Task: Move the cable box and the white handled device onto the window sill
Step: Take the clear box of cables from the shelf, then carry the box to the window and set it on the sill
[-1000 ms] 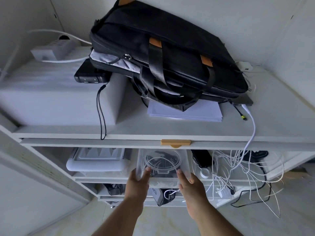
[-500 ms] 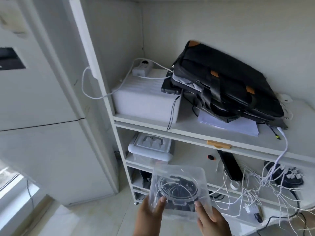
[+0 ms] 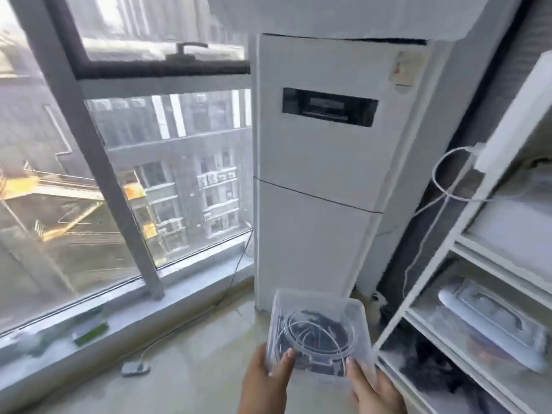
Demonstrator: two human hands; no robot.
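Item: clear lidded plastic cable box (image 3: 319,330), removed from shelf unit (image 3: 466,264).
Gripped by left hand (image 3: 265,380) and right hand (image 3: 373,389); view now swung to grey window sill (image 3: 179,291), far left; placement pending.

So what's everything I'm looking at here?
cable box: one, clear plastic with dark and white cables inside, held low in the middle, above the floor
window sill: one, grey, along the bottom of the window on the left
window: one, dark frame, looks out on buildings
tall unit: one, white, standing beside the window
shelves: one rack, white, on the right
handled device: one, white, on a lower shelf, blurred
small gadget: one, grey, on the floor with a thin cord
left hand: thumb on the box lid
right hand: thumb on the box lid
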